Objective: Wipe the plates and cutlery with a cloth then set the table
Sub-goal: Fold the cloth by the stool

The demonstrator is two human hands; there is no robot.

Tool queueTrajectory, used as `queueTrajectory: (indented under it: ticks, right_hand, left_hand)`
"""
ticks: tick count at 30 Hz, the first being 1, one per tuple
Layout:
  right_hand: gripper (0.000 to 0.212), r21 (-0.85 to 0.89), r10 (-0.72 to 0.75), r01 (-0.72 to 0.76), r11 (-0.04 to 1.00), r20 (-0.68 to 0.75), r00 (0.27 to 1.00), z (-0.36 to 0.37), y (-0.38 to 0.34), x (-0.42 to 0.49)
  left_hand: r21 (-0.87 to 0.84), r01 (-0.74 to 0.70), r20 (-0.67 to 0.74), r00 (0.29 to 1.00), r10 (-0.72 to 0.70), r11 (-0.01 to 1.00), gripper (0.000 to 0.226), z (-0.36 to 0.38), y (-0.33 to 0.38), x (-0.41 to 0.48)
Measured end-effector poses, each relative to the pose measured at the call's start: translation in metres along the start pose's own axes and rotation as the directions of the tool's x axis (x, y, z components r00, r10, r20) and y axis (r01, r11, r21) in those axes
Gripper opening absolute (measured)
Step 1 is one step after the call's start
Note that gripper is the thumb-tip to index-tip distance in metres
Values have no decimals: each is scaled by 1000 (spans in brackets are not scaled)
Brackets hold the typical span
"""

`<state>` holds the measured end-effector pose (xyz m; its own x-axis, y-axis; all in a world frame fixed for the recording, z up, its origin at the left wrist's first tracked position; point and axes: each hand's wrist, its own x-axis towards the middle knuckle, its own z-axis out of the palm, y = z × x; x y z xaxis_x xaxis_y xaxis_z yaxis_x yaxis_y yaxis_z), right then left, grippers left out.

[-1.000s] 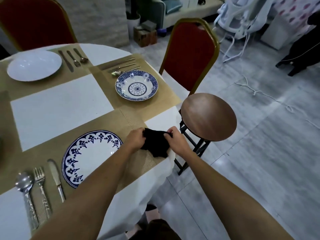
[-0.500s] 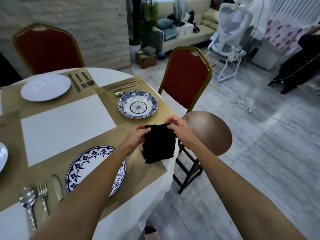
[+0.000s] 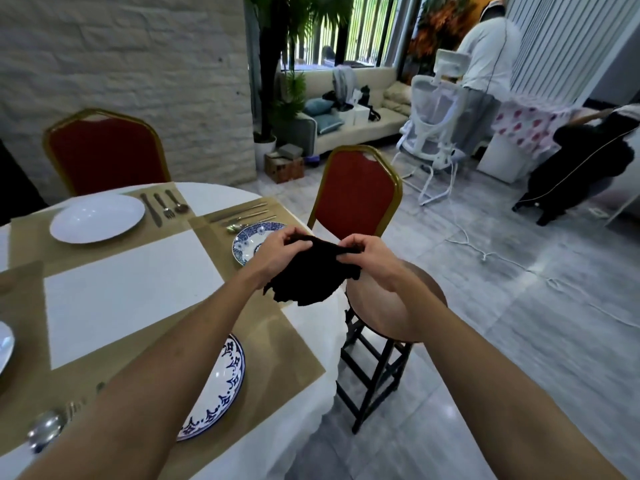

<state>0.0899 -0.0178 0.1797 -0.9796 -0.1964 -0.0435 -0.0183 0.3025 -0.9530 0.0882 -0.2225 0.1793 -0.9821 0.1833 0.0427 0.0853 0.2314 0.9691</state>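
Note:
A black cloth (image 3: 308, 275) hangs in the air above the table's right edge, pinched at its top by my left hand (image 3: 277, 254) and my right hand (image 3: 372, 261). Behind the cloth lies a blue patterned bowl-plate (image 3: 247, 242) with cutlery (image 3: 239, 214) beside it. A blue-rimmed white plate (image 3: 221, 393) sits under my left forearm, with a spoon (image 3: 43, 433) and a fork at the near left. A plain white plate (image 3: 97, 218) with its knife, fork and spoon (image 3: 162, 207) lies at the far side.
The round table (image 3: 131, 289) carries tan placemats on a white cloth. A wooden stool (image 3: 394, 306) stands by its right edge, with red chairs (image 3: 356, 195) behind. Two people (image 3: 488, 53) stand far right near a white recliner. A cord trails over the grey floor.
Both hands have lifted the black cloth off the table edge and spread it in the air. The view has tilted up, showing more of the room.

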Motion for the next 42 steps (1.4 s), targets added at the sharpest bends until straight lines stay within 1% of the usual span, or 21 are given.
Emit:
queueTrajectory:
  ticks: [2,4,7,9,10,12,13,14,15,17,20,22,24,27,30,32,34,36,37,39,42]
  right_hand:
    - [18,-69,-54,51,996,-41,998,-8,-10,5]
    - [19,-95,-62,60,994,-16,998,-10,-17,10]
    - [28,-116,90,-77,990,104,991,-4,-16,10]
    - [10,-130,127,-111,985,126,984,-1,-7,9]
    - [2,-53,114,-109,993,103,988,2,-4,8]
    - [10,234,144,-150,961,41,989,6,0,10]
    - [11,324,163,-163,932,29,986,8,0,11]
    - [16,325,165,-163,931,23,986,9,0,13]
    - [24,274,154,-154,950,19,988,11,-1,13]
    - [30,196,127,-122,973,-14,992,15,-4,13]
    - [32,200,166,-148,969,-75,983,18,-6,16]
    - [38,267,213,-181,947,-95,972,20,-5,18]
    - [33,349,225,-180,920,-93,970,20,-7,20]
    - [30,439,173,-134,889,-50,984,16,-11,17]
    - [49,514,117,-120,849,39,992,11,-10,12]
    - [56,507,79,-103,856,68,994,11,-11,9]
    - [58,500,73,-94,861,62,995,12,-11,7]
    - [57,484,111,-129,865,64,992,13,-7,8]
    - [55,455,146,-160,876,65,987,13,-4,9]
    - [51,317,220,-218,923,28,975,14,4,11]
    - [40,43,293,-291,956,-60,954,14,16,13]
  left_hand:
    - [72,-43,-26,999,45,997,4,-6,2,3]
    - [94,-52,-44,997,56,994,11,-11,3,4]
    - [73,-68,-56,996,72,995,13,-12,8,1]
    - [16,-78,-76,994,79,997,4,-11,10,-1]
    - [-2,-82,-79,994,82,997,2,-12,11,-2]
    - [29,-78,-68,994,80,997,5,-15,12,-3]
    - [86,-71,-56,996,76,994,5,-17,11,-2]
    - [149,-63,-49,996,71,987,7,-18,10,-1]
    - [206,-49,-60,996,63,977,8,-19,7,1]
    - [238,4,-123,992,26,971,10,-19,1,5]
    - [167,72,-175,984,-42,983,8,-17,-5,7]
    - [75,95,-181,980,-80,993,7,-15,-5,7]
    - [-7,95,-177,980,-95,995,8,-16,-2,5]
    - [-150,93,-95,990,-108,984,9,-21,0,2]
    - [-328,131,42,991,-124,936,15,-28,-2,-2]
    - [-346,141,77,990,-122,928,24,-31,-5,-5]
    - [-267,131,82,990,-113,955,45,-31,-7,-9]
    - [-168,116,85,991,-103,979,68,-30,-12,-12]
    - [-137,128,92,989,-116,982,74,-30,-16,-12]
    - [-79,199,114,975,-189,977,73,-28,-22,-12]
    - [11,298,154,943,-296,955,49,-22,-28,-14]
